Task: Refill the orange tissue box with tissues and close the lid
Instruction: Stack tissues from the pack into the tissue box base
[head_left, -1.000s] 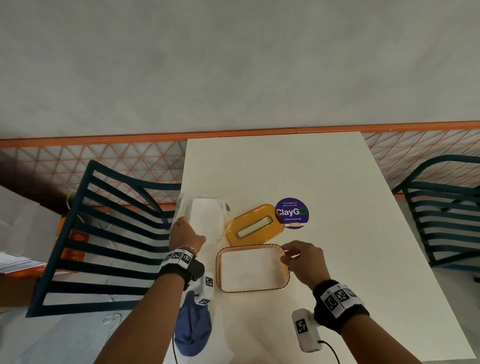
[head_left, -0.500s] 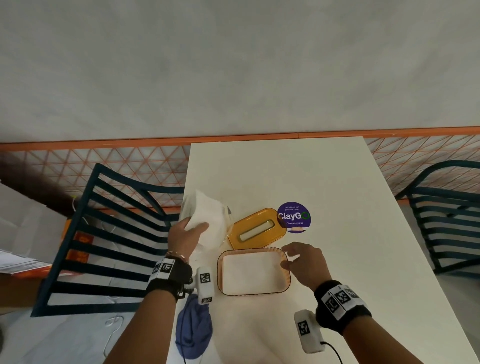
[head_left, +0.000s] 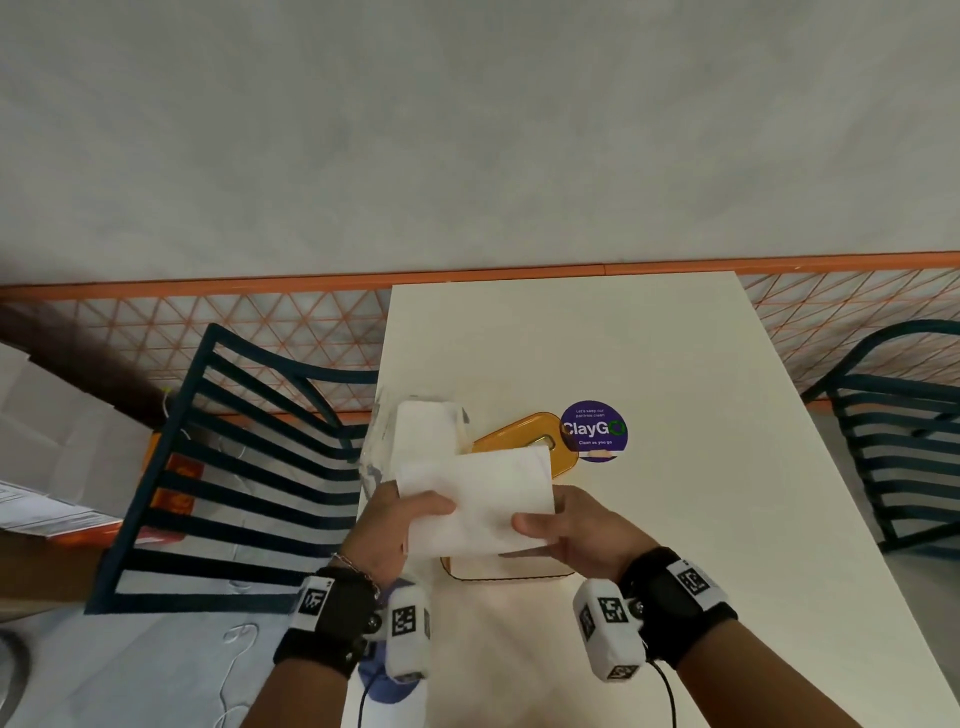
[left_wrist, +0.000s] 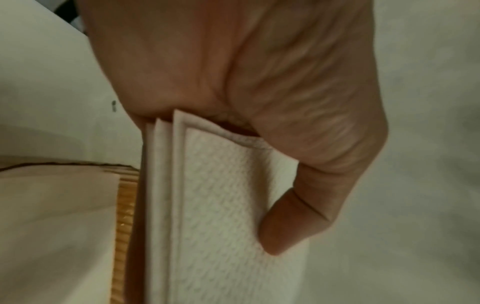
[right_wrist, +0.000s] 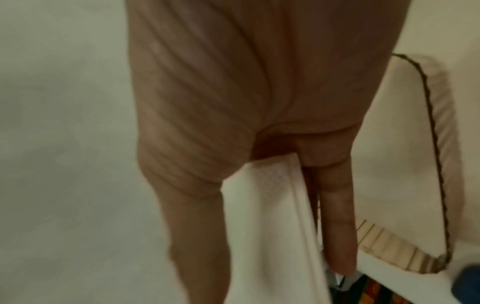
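Note:
In the head view, both hands hold one folded stack of white tissues (head_left: 483, 499) level just above the open orange tissue box (head_left: 511, 576), hiding most of it. My left hand (head_left: 431, 514) grips the stack's left end with the thumb on top. My right hand (head_left: 535, 530) grips the right end the same way. The left wrist view shows the stack (left_wrist: 221, 205) edge-on beside the box's ribbed wall (left_wrist: 124, 216). In the right wrist view the box rim (right_wrist: 439, 144) is beside my fingers (right_wrist: 337, 236). The orange slotted lid (head_left: 506, 436) lies behind, partly covered.
A clear plastic pack of tissues (head_left: 421, 431) stands at the white table's (head_left: 701, 519) left edge. A round purple sticker (head_left: 594, 430) is right of the lid. Dark slatted chairs flank the table, left (head_left: 234, 467) and right (head_left: 909, 441). A blue cloth item (head_left: 384, 680) hangs below my left wrist.
My left hand pulled a stack of tissues from the pack and carried it right, over the box. My right hand left the box's rim and took the stack's right end.

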